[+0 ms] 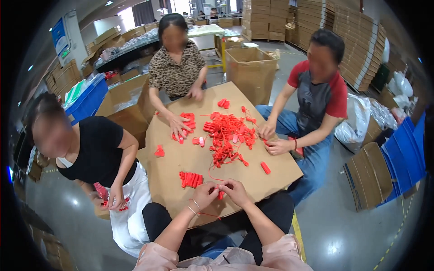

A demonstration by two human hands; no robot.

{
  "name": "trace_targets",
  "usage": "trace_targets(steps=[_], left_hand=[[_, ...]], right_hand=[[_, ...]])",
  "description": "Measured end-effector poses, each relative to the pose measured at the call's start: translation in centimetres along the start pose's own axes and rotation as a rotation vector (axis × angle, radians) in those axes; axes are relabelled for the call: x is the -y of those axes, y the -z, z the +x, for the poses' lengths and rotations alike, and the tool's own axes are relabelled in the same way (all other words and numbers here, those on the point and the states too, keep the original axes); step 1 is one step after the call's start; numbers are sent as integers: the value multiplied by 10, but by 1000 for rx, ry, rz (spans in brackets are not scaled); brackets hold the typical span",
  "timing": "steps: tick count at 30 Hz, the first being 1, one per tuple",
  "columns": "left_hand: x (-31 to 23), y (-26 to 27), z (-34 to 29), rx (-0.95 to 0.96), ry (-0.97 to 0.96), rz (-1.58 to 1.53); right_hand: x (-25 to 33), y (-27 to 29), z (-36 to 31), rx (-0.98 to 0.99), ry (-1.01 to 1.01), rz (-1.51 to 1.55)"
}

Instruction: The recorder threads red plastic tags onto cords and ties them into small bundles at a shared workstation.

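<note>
Near the cardboard tabletop's (253, 189) front edge, my left hand (205, 194) and my right hand (236, 192) face each other with fingertips pinched. Between them is a small red corded piece (221, 195), partly hidden by the fingers. A thin red cord runs from around my hands toward the pile, and another stretch lies by the table edge. Just beyond my left hand lies a neat row of red pieces (191, 179). Farther off is a tangled pile of red corded pieces (229, 131). One red piece (265, 168) lies alone to the right.
Three co-workers sit around the table: one at left (97, 149), one across (177, 63), one at right (318, 86), all handling red pieces. Cardboard boxes (250, 72) stand behind. Blue bins and an opened carton (368, 176) are at right.
</note>
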State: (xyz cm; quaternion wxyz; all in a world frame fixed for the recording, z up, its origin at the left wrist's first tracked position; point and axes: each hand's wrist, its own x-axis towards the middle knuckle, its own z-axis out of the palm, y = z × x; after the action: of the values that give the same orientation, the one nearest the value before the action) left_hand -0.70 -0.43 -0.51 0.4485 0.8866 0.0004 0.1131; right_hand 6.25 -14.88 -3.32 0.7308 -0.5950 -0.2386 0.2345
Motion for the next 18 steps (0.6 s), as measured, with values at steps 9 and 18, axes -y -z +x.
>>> trace_targets(steps=[9, 18], left_hand=[[-3, 5, -1, 149, 321, -564], [13, 6, -5, 133, 339, -515]], right_hand=[[-2, 6, -8, 22, 19, -113], [6, -2, -6, 59, -19, -199]])
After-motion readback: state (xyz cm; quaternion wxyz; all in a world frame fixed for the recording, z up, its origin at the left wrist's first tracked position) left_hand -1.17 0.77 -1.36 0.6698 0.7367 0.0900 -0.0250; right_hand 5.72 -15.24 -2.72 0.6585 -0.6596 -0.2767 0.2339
